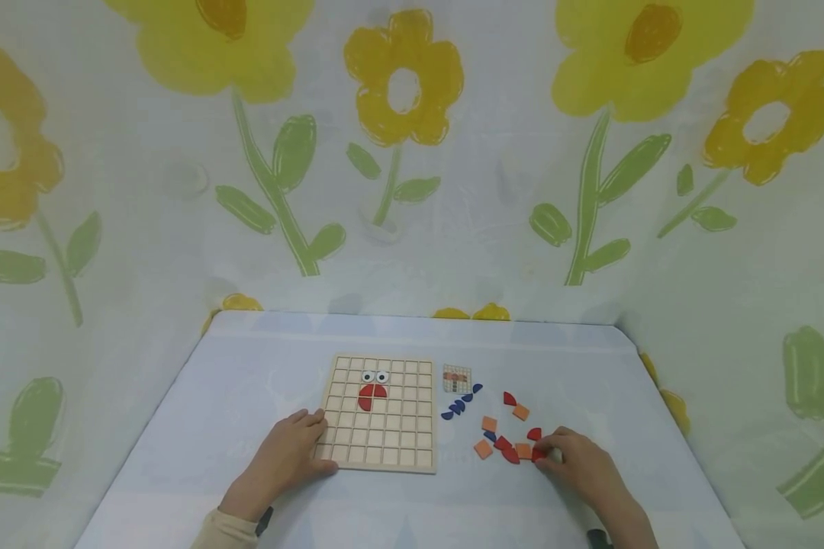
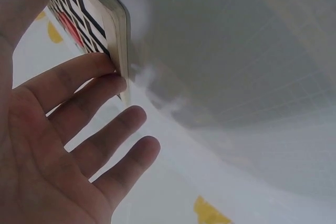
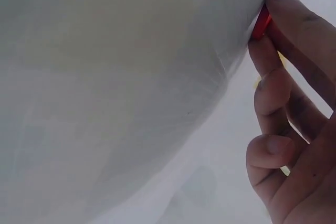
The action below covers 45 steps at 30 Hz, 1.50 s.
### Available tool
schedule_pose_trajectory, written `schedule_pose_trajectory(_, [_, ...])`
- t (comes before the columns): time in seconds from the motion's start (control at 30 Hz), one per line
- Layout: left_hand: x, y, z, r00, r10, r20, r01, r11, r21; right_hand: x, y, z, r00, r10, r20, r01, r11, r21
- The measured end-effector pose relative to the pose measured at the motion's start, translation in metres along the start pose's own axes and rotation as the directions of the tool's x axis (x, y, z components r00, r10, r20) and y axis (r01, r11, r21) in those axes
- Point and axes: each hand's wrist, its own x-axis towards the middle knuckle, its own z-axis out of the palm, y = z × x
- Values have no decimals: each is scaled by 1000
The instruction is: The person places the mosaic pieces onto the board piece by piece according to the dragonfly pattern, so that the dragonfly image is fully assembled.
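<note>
My left hand (image 1: 290, 448) rests at the near left corner of a wooden grid board (image 1: 412, 438), thumb along the near edge. In the left wrist view, fingertips (image 2: 116, 83) touch the board's side (image 2: 122, 35), other fingers spread. On the board sit two round eye pieces (image 1: 374, 377) above several red quarter-round pieces (image 1: 366, 398). On the right, thumb and forefinger of my right hand (image 1: 577, 463) pinch a red piece (image 3: 261, 23), low at the tabletop. Its outline is partly hidden by the fingers. Orange squares (image 1: 523, 451) and red pieces (image 1: 510, 455) lie just left of that hand.
A small pattern card (image 1: 457, 378) lies right of the board. Several blue pieces (image 1: 458, 406) form a slanting row below it. More orange (image 1: 483, 448) and red pieces (image 1: 509, 398) are scattered further right. Flower-printed walls (image 1: 453, 252) enclose the white table (image 1: 247, 358).
</note>
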Motion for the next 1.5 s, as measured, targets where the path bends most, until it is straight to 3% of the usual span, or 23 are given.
schedule_pose_trajectory(0.4, [1,-1,0,1000,26,-4,-26,999,22,3,3,-1,999,-11,37,11,1000,4])
schedule_pose_trajectory(0.73, [1,0,-3,1000,11,5,-11,1000,7,2,7,1,998,-63,-11,63,998,4])
schedule_pose_trajectory(1.1, [0,0,-2,1000,7,-3,-7,1000,8,1,-3,-11,993,-83,-85,85,996,25])
schedule_pose_trajectory(1.33, [0,1,-2,1000,5,1,-5,1000,-3,7,-21,-16,968,-179,-177,185,983,18])
schedule_pose_trajectory(1.4, [0,1,-2,1000,3,3,-3,1000,-5,9,-28,-17,951,-220,-216,228,974,11])
schedule_pose_trajectory(1.5, [1,1,0,1000,-1,-1,1,1000,-3,12,-37,-18,908,-302,-290,315,949,0])
